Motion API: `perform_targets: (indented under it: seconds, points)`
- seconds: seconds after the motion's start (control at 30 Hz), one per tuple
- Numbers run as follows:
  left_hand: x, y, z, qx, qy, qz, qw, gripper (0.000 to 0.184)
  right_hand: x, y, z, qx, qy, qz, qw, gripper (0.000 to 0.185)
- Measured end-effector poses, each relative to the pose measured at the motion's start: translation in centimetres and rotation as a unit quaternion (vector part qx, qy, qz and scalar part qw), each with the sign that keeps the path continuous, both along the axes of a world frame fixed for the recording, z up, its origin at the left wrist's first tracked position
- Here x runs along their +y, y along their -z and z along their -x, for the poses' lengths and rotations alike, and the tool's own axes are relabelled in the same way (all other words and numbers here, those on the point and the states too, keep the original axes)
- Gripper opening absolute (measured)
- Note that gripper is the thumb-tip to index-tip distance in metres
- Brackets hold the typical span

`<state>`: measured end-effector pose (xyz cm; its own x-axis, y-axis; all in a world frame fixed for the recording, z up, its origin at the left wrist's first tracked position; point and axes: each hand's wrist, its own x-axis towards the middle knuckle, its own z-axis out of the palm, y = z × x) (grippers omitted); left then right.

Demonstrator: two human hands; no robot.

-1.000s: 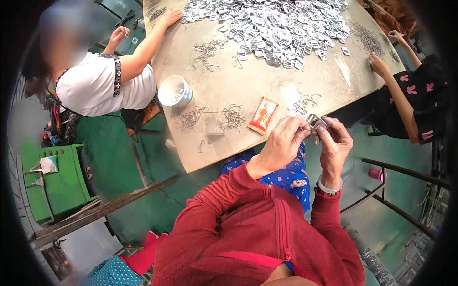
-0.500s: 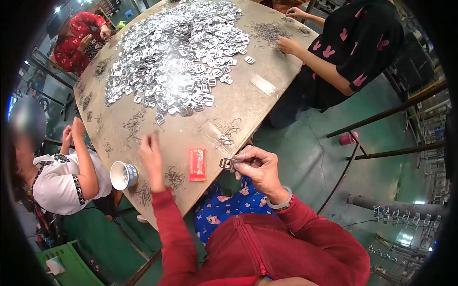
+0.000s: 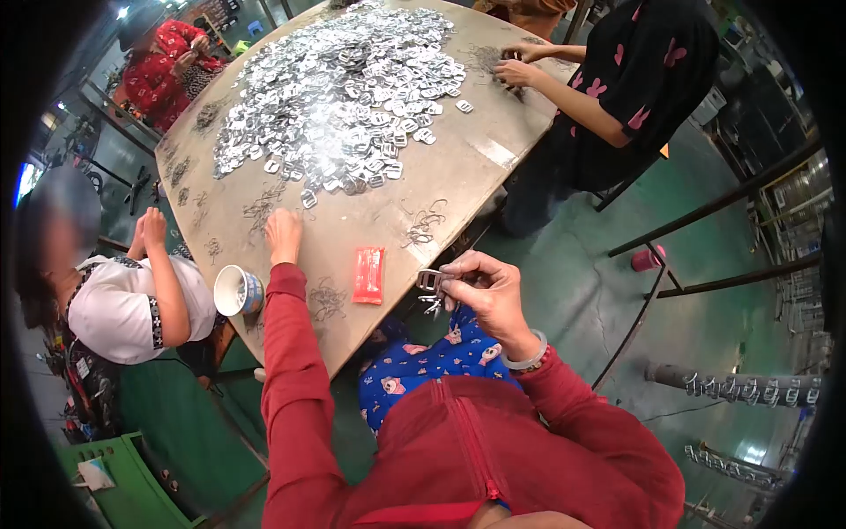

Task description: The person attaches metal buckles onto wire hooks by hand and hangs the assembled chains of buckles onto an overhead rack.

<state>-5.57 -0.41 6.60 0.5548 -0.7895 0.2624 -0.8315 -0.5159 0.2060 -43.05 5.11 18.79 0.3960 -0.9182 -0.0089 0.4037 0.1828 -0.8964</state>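
Observation:
My right hand (image 3: 486, 295) pinches a silver metal buckle (image 3: 429, 280) between thumb and fingers, just off the table edge. More small metal pieces (image 3: 431, 304) hang below it, too small to make out. Over the table, my left hand (image 3: 283, 236) is closed with its fingertips down, beside a cluster of thin bent wire hooks (image 3: 262, 204); what it holds, if anything, is hidden. Between my arms lies a red packet (image 3: 368, 275). Other wire hooks lie to its left (image 3: 329, 301) and beyond my right hand (image 3: 424, 224).
A large heap of metal buckles (image 3: 339, 101) covers the table's middle. A paper cup (image 3: 251, 291) stands at the left edge. Co-workers sit around: one in white (image 3: 132, 309), one in red (image 3: 163, 75), one in black (image 3: 648, 79). Metal rails (image 3: 731, 198) run at right.
My left hand has moved a little away from me toward the wire hooks, fingers now lowered. My right hand still holds the buckle, and pieces beneath it show more. The view has shifted slightly.

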Motion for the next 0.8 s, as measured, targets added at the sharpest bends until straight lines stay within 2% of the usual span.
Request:
perform_targets:
  seconds: [0.27, 0.37, 0.47, 0.57, 0.6, 0.63, 0.7, 0.8]
  points:
    - [-0.1, 0.9, 1.1, -0.025, 0.044, -0.027, 0.998, 0.021, 1.1, -0.7, 1.0, 0.01, 0.021, 0.045, 0.999, 0.012]
    - [2.0, 1.5, 2.6, -0.054, 0.049, 0.008, 0.997, 0.021, 1.0, -0.3, 1.4, 0.02, 0.025, 0.04, 0.999, 0.012]
    - [4.3, 0.6, 3.4, -0.025, 0.087, 0.044, 0.995, 0.019, 0.9, -0.4, 1.4, 0.038, 0.034, 0.063, 0.997, 0.011]
    - [5.2, 0.2, 1.8, -0.121, 0.149, 0.13, 0.973, 0.017, 0.5, -0.3, 1.4, 0.064, 0.025, 0.084, 0.994, 0.01]
    - [5.3, -0.9, 1.6, -0.088, 0.154, 0.076, 0.981, 0.019, 0.4, -0.3, 1.4, 0.078, 0.019, 0.086, 0.993, 0.01]
    - [4.8, -2.1, 2.0, -0.02, 0.109, 0.079, 0.991, 0.017, 0.4, 0.0, 1.2, 0.068, 0.023, 0.086, 0.994, 0.01]
    - [3.8, -1.1, 0.2, -0.01, 0.171, 0.119, 0.978, 0.017, 0.4, 0.3, 0.9, 0.045, 0.032, 0.092, 0.994, 0.011]
    - [3.6, -3.4, 1.5, 0.164, 0.146, 0.083, 0.972, 0.019, 0.6, 0.5, 0.7, 0.041, 0.051, 0.085, 0.994, 0.01]
